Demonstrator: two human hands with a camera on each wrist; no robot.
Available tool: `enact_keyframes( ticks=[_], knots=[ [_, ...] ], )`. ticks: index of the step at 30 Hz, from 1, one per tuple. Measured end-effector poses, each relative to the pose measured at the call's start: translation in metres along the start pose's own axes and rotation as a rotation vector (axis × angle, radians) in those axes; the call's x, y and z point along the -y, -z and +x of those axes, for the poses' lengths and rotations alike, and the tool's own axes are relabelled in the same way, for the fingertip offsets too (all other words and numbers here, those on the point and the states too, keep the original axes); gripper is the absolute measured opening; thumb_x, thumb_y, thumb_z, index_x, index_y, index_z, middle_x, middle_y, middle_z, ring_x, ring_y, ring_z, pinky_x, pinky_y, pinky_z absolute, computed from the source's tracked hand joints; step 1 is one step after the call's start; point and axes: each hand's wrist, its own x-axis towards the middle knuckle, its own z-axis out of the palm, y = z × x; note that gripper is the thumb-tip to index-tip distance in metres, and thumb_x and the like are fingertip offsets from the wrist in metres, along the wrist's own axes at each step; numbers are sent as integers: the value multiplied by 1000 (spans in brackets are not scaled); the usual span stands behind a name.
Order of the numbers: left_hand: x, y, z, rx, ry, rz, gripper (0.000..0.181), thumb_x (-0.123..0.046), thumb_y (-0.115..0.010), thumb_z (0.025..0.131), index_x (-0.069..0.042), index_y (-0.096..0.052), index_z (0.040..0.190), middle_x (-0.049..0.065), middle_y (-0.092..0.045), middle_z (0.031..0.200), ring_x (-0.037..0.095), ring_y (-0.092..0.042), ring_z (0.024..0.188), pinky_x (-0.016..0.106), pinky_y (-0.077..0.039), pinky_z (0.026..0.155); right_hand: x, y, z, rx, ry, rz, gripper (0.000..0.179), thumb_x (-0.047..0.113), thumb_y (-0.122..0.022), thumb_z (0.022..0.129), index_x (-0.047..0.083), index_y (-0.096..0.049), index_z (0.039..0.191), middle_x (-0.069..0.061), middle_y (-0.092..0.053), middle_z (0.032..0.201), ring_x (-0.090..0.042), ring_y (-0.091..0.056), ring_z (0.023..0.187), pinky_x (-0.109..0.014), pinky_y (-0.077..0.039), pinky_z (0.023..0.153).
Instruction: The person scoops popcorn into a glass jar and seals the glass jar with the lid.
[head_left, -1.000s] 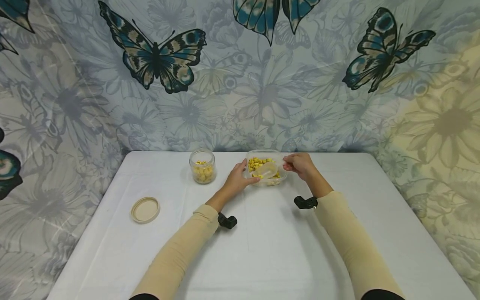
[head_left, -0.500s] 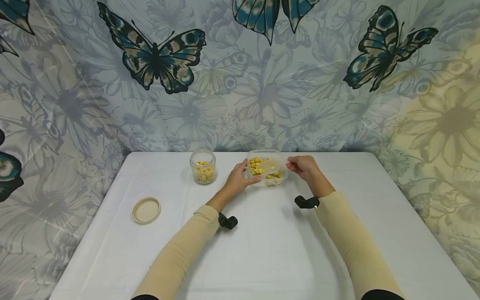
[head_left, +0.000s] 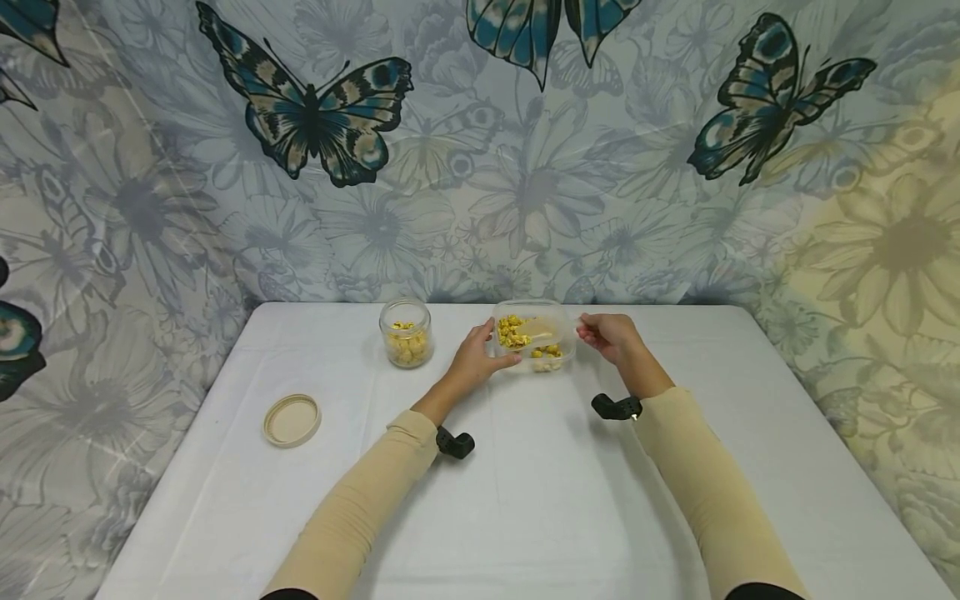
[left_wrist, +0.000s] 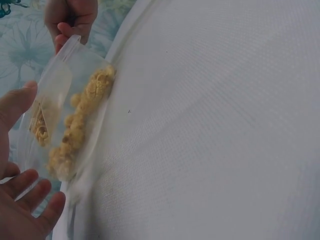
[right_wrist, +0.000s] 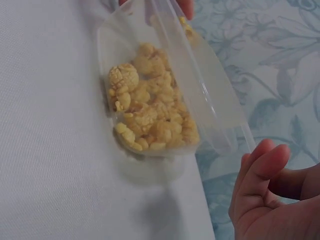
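Translucent scoop (head_left: 540, 332) is positioned inside the container (right_wrist: 120, 42), among yellow popcorn (head_left: 513, 332), w/ handle run out over the container's R end. Popcorn pcs. are seen mainly at the container's L side, plus a smaller qty. at its near R corner; the area betw. is covered by the scoop. Container (clear, rect.) is supported on the tabletop (head_left: 510, 508).

R hand (head_left: 611, 336) is placed just beyond the container's R end; the scoop handle is pinched in its grip. L hand (head_left: 471, 358) is placed around the container's near L corner; the container is held in its grip, thumb at near rim, fingers along L side.

Glass jar (head_left: 406, 340), part-filled w/ yellow pcs., is stood L of the container, apart from it. Round beige lid (head_left: 292, 420) is laid farther L of the container and nearer the wearer. Black wrist cams. (head_left: 617, 407) are worn on the container's near side, one per arm, w/ beige sleeves (head_left: 341, 508). Butterfly-print backdrop (head_left: 525, 200) is seen behind the container.
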Motion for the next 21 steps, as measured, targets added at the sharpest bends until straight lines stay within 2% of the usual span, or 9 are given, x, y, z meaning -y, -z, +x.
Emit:
enact_keyframes(
  ticks=[13,21],
  knots=[
    [2,2,-1,0,-8,3,89,-33,-76,85,-8,-27,154,15,-37,153,30,-40,140,48,-36,114,-1,2,0,-42,6,37,11,8,-52,100,0,-58,101,0,-63,58,-6,-59,52,-14,-49,50],
    [0,4,-3,-3,-2,67,89,-36,-76,85,-7,-28,154,17,-33,155,34,-32,145,48,-30,118,-2,4,-3,-27,3,70,16,7,-52,99,2,-61,87,-1,-63,56,-5,-60,51,-15,-50,49]
  ],
)
